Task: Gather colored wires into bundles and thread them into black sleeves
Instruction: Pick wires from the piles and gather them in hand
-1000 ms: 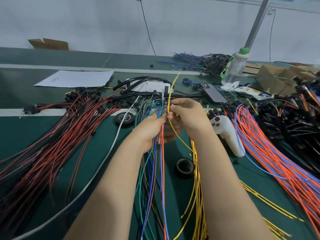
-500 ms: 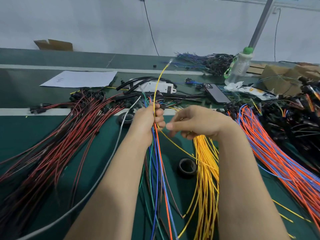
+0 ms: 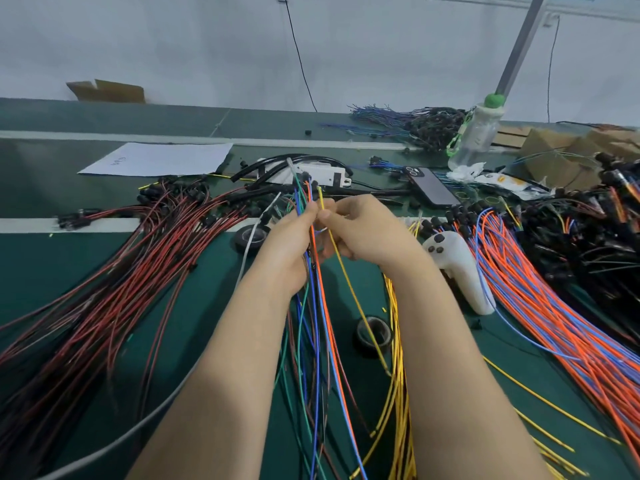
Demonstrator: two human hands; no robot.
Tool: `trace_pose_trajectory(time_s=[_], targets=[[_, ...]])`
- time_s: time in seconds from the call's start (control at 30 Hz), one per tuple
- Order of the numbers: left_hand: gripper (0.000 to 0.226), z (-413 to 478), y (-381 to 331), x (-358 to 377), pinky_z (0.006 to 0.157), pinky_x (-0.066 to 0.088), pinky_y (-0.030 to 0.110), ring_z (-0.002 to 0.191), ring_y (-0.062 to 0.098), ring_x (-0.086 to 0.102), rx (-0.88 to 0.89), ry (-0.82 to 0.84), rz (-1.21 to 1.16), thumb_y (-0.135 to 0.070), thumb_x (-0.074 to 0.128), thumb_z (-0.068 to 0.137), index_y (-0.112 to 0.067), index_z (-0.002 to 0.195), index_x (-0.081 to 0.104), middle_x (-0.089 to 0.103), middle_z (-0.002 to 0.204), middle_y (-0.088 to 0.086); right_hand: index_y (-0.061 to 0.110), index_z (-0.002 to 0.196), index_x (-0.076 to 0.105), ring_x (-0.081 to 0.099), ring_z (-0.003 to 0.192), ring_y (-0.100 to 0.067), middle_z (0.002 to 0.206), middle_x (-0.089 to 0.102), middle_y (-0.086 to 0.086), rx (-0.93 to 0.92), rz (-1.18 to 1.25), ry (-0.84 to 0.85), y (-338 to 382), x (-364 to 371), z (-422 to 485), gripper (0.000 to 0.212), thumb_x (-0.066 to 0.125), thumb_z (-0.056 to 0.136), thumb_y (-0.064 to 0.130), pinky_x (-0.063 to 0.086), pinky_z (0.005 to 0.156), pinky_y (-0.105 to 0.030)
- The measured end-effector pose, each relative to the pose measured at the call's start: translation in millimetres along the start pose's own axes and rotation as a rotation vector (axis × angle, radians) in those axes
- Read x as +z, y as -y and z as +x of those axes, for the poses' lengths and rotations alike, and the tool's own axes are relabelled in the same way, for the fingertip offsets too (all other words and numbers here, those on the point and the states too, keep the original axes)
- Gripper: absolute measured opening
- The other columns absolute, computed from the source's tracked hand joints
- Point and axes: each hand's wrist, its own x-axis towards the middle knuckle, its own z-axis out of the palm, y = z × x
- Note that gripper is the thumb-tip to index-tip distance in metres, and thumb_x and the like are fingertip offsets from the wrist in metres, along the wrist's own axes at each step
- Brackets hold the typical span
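Above the green tabletop (image 3: 41, 258), my left hand (image 3: 291, 247) grips a bundle of blue, green and orange wires (image 3: 318, 299), touching my right hand (image 3: 367, 230), which pinches 1 yellow wire (image 3: 349, 285), its tip poking above my fingers.

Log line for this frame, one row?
stage: gathering | left hand: grips mixed wire bundle | right hand: pinches yellow wire | sleeve: none on bundle

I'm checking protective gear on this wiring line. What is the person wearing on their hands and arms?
Nothing shows. The left hand and right hand are ungloved, with no ring visible on the fingers in view. Both the left forearm and right forearm are bare to the frame's bottom edge: no sleeve, watch, wristband or strap.
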Motion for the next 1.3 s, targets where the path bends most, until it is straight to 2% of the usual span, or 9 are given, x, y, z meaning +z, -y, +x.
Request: trace_pose_trajectory(time_s=[0.23,0.37,0.57,0.63,0.73,0.9,1.03,1.17,1.3], targets=[[0.028,-2.8,-1.5,3.2,0.054,0.04,0.033,0.047,0.021,0.048,-0.009,-0.011,0.088,-0.027,0.04,0.101,-0.013,0.082,0.055,0.05,0.057,0.006,0.008,0.061,0.049,0.049,0.036,-0.007,0.053,0.058,-0.003,0.024,-0.117,0.159,11.6,0.1,-8.1,0.041,0.04,0.101,0.013,0.045,0.04,-0.016],[0.03,-3.6,-4.2,1.9,0.033,0.033,0.016,0.029,0.013,0.04,0.03,-0.059,0.15,-0.033,0.04,0.101,-0.016,0.078,0.049,0.047,0.052,0.0,-0.005,0.092,0.059,0.051,0.035,-0.005,0.056,0.06,-0.006,0.04,-0.013,0.323,17.5,-7.8,-15.7,0.026,0.039,0.102,0.009,0.044,0.04,-0.016],[0.037,-8.7,-19.2,1.3,0.057,0.05,0.019,0.061,0.016,0.067,0.184,-0.028,0.224,-0.032,0.042,0.1,-0.02,0.066,0.051,0.067,0.068,0.008,0.013,0.094,0.058,0.065,0.07,-0.014,0.077,0.068,-0.001,0.031,0.084,0.441,17.3,-12.9,-22.3,0.017,0.046,0.1,0.022,0.057,0.075,-0.03],[0.046,-14.6,-26.9,-0.5,0.071,0.054,0.036,0.081,0.025,0.068,0.283,0.02,0.531,-0.043,0.035,0.1,-0.024,0.065,0.058,0.071,0.094,0.008,0.01,0.098,0.057,0.065,0.08,-0.017,0.085,0.066,-0.007,-0.019,0.278,0.476,17.4,-6.2,-22.6,0.011,0.046,0.099,0.011,0.054,0.085,-0.036],[0.05,-24.1,-39.8,-2.4,0.04,0.044,0.026,0.047,0.01,0.058,0.34,-0.021,0.795,-0.059,0.024,0.095,-0.027,0.089,0.061,0.068,0.095,-0.001,0.006,0.082,0.05,0.059,0.055,-0.014,0.058,0.055,-0.003,-0.02,0.711,0.458,24.1,8.1,-20.6,0.021,0.039,0.094,-0.008,0.056,0.063,-0.026],[0.058,-27.0,-48.1,8.2,0.069,0.054,0.02,0.075,0.006,0.067,0.382,0.045,0.649,-0.056,0.02,0.097,-0.019,0.108,0.062,0.07,0.085,-0.003,0.016,0.067,0.037,0.022,0.028,0.0,0.038,0.026,0.011,-0.007,1.054,0.115,28.9,8.2,-9.0,0.036,0.039,0.103,0.022,0.018,0.031,-0.009],[0.054,-30.9,-34.0,17.6,0.093,0.05,0.05,0.108,0.036,0.061,0.048,0.372,0.496,-0.057,0.026,0.095,-0.023,0.128,0.051,0.063,0.118,0.017,0.016,0.073,0.041,0.018,0.03,0.0,0.041,0.024,0.011,-0.171,1.325,-0.256,23.2,-19.6,-6.5,0.037,0.032,0.104,0.033,0.013,0.03,-0.012],[0.038,-38.1,-20.0,20.2,0.058,0.054,0.025,0.059,0.017,0.062,-0.07,0.707,0.553,-0.039,0.031,0.1,-0.012,0.097,0.057,0.065,0.07,0.006,0.018,0.069,0.034,0.016,0.032,-0.002,0.041,0.02,0.01,-0.28,1.422,-0.58,7.8,-53.3,-12.6,0.039,0.029,0.105,0.034,0.01,0.033,-0.015],[0.031,-32.6,-18.6,16.2,0.042,0.022,0.012,0.043,0.003,0.025,0.03,0.696,0.66,-0.027,0.033,0.103,-0.013,0.09,0.058,0.035,0.053,-0.012,0.018,0.069,0.036,0.018,0.034,-0.005,0.044,0.022,0.008,-0.292,1.551,-0.767,-7.8,-71.6,-17.6,0.039,0.033,0.104,0.033,0.012,0.034,-0.017]])
